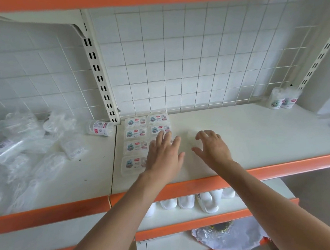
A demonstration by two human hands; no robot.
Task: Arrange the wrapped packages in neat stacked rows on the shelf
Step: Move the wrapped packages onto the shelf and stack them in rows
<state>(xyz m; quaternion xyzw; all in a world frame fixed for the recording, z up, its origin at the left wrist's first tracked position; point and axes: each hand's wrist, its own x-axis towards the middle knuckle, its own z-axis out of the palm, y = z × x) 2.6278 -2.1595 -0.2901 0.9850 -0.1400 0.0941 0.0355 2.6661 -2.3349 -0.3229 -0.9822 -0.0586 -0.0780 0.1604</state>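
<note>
Orange-edged shelf (261,133) carries rowed wrapped packages (135,133); left hand (163,155) presses flat-fingered, right hand (212,146) loosely curled, grasp unclear; square edges flush.

package labels (136,133), printed with red logos, text too blurred to read

Left hand (164,155) flat on the wrapped packages (135,132), right hand (212,146) just beside, over the shelf (262,135).
</note>
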